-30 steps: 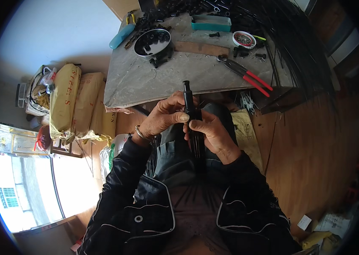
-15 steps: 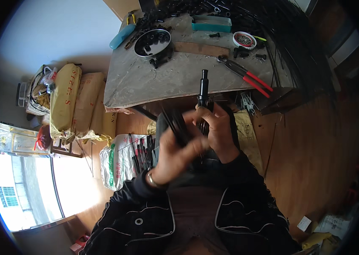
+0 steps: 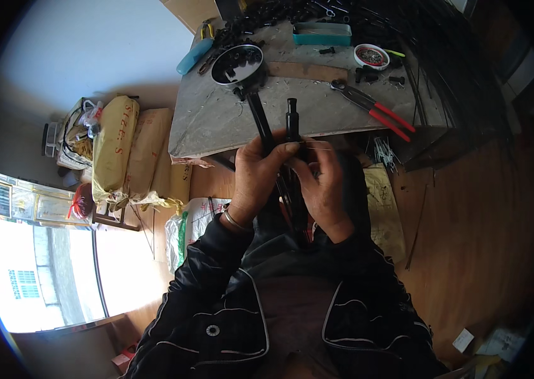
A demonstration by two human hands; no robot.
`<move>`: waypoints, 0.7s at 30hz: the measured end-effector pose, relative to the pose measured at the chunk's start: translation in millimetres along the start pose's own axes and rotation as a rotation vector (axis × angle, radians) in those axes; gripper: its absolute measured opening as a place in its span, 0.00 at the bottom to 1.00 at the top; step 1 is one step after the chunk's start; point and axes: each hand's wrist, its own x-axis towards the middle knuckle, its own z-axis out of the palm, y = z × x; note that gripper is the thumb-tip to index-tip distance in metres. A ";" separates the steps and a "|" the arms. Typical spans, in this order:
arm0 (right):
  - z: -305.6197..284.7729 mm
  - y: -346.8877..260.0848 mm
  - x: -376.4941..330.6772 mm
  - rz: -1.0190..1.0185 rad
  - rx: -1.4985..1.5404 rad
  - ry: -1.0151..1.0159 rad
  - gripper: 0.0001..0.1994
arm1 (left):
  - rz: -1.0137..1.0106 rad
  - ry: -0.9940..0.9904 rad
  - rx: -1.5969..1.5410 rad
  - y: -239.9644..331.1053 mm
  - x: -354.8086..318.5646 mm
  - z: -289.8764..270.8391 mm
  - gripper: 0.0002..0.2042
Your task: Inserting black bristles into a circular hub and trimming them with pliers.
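The left hand (image 3: 256, 177) grips a black rod (image 3: 258, 117), its thumb by the black tube (image 3: 292, 120) gripped in the right hand (image 3: 325, 192). Both pieces point toward the worktop (image 3: 207, 120) from above the lap (image 3: 270, 249).

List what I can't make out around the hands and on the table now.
All in the head view:
Gripped stretch of the black rod: hidden by the left hand.
Lower part of the stepped black tube: covered by the left hand and the right hand.
Bits in the white dish: too small to identify.
Heap of black parts: cut off by the upper edge.
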 end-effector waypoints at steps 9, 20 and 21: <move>-28.0 2.0 13.6 0.460 0.320 -0.334 0.09 | 0.108 0.039 -0.011 -7.4 -13.8 1.2 0.14; -19.0 4.5 10.6 0.554 0.416 -0.360 0.12 | 0.146 0.076 0.070 0.0 -18.0 -2.1 0.12; -18.7 2.8 11.4 0.538 0.367 -0.376 0.12 | 0.100 0.018 0.124 6.2 -15.8 -5.8 0.12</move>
